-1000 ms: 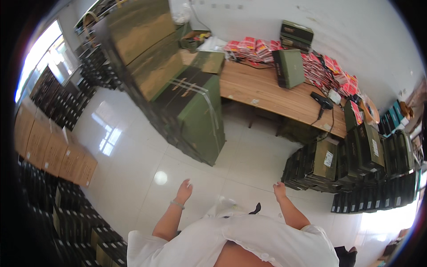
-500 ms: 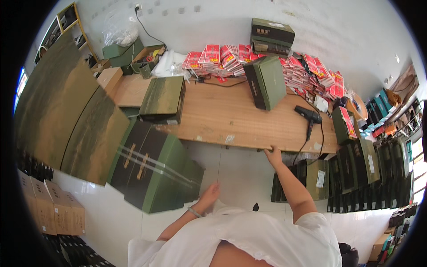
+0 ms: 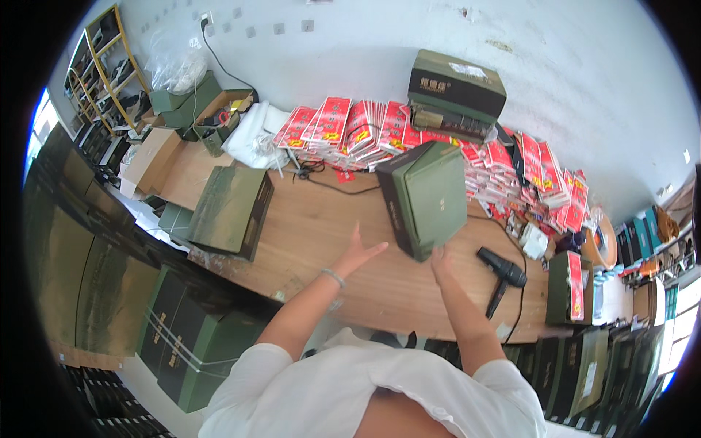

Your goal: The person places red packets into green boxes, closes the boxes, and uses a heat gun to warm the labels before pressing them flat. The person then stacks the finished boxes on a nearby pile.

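Observation:
A dark green box [image 3: 436, 196] with a lighter green face stands tilted on the wooden table in front of me, leaning toward the piled red packets. My left hand [image 3: 359, 252] is over the table just left of the box, its fingers spread and nothing in them. At the near right corner of the box is my right hand [image 3: 441, 264], fingers stretched toward it; whether they touch it is hard to tell. A black hair dryer [image 3: 502, 276] lies on the table to the right of that hand, its cord running along the tabletop.
Red printed packets [image 3: 328, 124] are heaped along the wall, with two stacked boxes [image 3: 458, 84] among them. Another green box [image 3: 230, 212] lies at the table's left. Strapped boxes [image 3: 179, 339] stand at the left, more boxes [image 3: 577, 369] at the right. An open box [image 3: 568, 288] holds a red packet.
I have come closer to the table. Both hands have risen and reached forward: the left from beside my body, the right from the table's front edge, toward the tilted box.

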Motion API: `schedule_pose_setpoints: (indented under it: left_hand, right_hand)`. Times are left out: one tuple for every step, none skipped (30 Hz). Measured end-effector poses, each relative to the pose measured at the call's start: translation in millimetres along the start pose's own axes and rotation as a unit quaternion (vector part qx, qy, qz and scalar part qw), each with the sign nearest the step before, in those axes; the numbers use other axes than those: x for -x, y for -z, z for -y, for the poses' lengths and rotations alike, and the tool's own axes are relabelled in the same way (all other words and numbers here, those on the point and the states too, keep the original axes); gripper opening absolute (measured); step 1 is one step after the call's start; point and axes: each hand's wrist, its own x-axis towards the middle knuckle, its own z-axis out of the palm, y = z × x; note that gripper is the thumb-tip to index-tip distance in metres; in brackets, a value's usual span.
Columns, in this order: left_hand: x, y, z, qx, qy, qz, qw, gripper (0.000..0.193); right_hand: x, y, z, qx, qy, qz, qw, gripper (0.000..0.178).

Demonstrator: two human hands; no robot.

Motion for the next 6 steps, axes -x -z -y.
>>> schedule_pose_setpoints:
  left_hand:
    - [-25.9, -15.1, -13.7, -0.017, 0.005, -0.015, 1.000, 0.131]
    - [-51.9, -32.3, -28.3, -0.033, 0.006, -0.022, 0.999, 0.140]
    - [-75.5, -44.3, -39.6, -0.115, 0.001, -0.029, 0.993, 0.143]
    - [-95.5, -51.7, -45.4, -0.198, 0.003, -0.041, 0.979, 0.147]
    - [-114.5, -56.9, -49.9, -0.279, 0.005, -0.054, 0.959, 0.150]
    - [-131.4, -60.6, -48.2, -0.277, -0.007, -0.046, 0.960, 0.147]
  right_hand:
    - [-8.0, 2.3, -13.7, 0.018, -0.015, 0.042, 0.999, 0.067]
    - [-19.8, 2.9, -37.0, 0.018, 0.033, 0.062, 0.997, 0.068]
    - [-29.6, 1.1, -58.2, 0.020, 0.080, 0.086, 0.993, 0.070]
    - [-33.9, 0.3, -70.6, 0.008, 0.101, 0.124, 0.987, 0.072]
    - [-41.5, -1.6, -75.7, -0.005, 0.123, 0.161, 0.979, 0.075]
    - [-63.6, -0.8, -71.4, -0.004, 0.131, 0.167, 0.977, 0.075]
